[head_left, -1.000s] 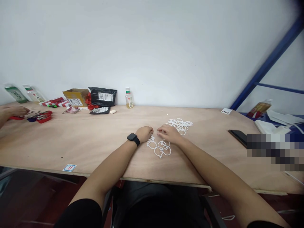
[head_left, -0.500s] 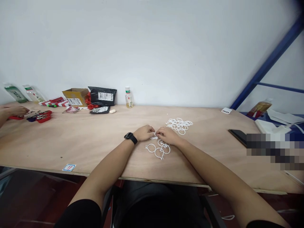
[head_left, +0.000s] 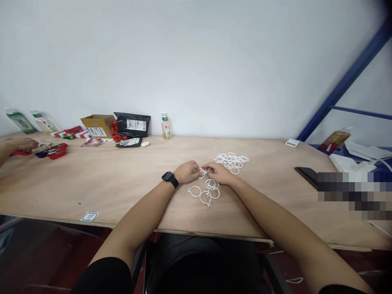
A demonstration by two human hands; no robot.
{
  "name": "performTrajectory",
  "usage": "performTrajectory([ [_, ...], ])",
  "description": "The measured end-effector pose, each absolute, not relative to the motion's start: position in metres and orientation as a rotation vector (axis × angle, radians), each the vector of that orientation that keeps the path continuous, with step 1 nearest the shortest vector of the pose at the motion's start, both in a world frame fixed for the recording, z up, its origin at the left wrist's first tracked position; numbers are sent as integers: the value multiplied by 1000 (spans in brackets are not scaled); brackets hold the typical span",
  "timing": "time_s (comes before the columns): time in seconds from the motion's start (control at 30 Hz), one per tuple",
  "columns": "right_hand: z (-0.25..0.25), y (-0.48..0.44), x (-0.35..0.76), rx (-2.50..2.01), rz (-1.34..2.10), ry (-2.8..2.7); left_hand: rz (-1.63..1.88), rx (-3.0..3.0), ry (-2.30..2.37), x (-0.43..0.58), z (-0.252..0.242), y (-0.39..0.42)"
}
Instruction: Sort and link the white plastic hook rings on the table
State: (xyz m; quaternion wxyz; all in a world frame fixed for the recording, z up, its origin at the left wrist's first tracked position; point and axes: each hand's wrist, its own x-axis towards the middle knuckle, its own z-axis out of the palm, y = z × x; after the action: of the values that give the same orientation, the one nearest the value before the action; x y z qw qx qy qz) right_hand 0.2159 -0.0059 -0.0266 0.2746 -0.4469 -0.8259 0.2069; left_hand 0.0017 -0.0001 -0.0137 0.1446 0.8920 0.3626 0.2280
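Note:
Between my hands is a white plastic ring (head_left: 202,174) with a small clip-like end. My left hand (head_left: 187,172), below a black smartwatch, pinches the ring from its left side. My right hand (head_left: 219,172) has its fingertips closed on the clip end at the right. Just nearer to me, several similar white rings (head_left: 205,197) with small clips lie in a loose cluster on the table. Beyond my right hand spreads a larger heap of white rings (head_left: 232,160). Fine detail at my fingertips is too small to make out.
On the wooden table (head_left: 128,179), a bottle (head_left: 166,126), a black parcel (head_left: 132,124) and an open carton (head_left: 97,125) stand along the wall. At far left another person's hand (head_left: 26,143) is by red trays (head_left: 57,152). A phone (head_left: 307,176) lies at right.
The ring between my hands has shifted slightly right and turned, its clip now at my right fingertips. My left hand has moved a little to the right. The rings on the table look unmoved.

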Motion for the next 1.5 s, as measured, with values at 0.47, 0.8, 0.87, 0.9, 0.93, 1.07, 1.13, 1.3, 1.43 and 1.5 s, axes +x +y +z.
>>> performTrajectory([
  [0.47,-33,-1,213,-1075,1036,-1852,915,2531,986,4,-8,-3],
  [0.8,-31,1,217,-1165,898,-1866,1048,2512,979,3,-7,-3],
  [0.87,-31,-1,216,-1171,884,-1895,1086,2502,972,3,-8,-3],
  [0.9,-31,-2,215,-1170,877,-1919,1096,2500,970,3,-8,-3],
  [0.93,-31,-3,214,-1170,866,-1944,1102,2500,967,4,-9,-3],
  [1.07,-29,-6,212,-1195,766,-1964,1107,2503,954,5,-9,-4],
  [1.13,-27,-5,213,-1175,752,-1909,1106,2503,948,4,-8,-4],
  [1.3,-25,-3,215,-1084,769,-1833,1039,2425,979,7,-12,-4],
  [1.43,-25,-8,211,-1093,701,-1863,999,2306,1004,11,-18,-5],
  [1.5,-24,-10,208,-1124,657,-1868,1003,2280,986,12,-19,-6],
])
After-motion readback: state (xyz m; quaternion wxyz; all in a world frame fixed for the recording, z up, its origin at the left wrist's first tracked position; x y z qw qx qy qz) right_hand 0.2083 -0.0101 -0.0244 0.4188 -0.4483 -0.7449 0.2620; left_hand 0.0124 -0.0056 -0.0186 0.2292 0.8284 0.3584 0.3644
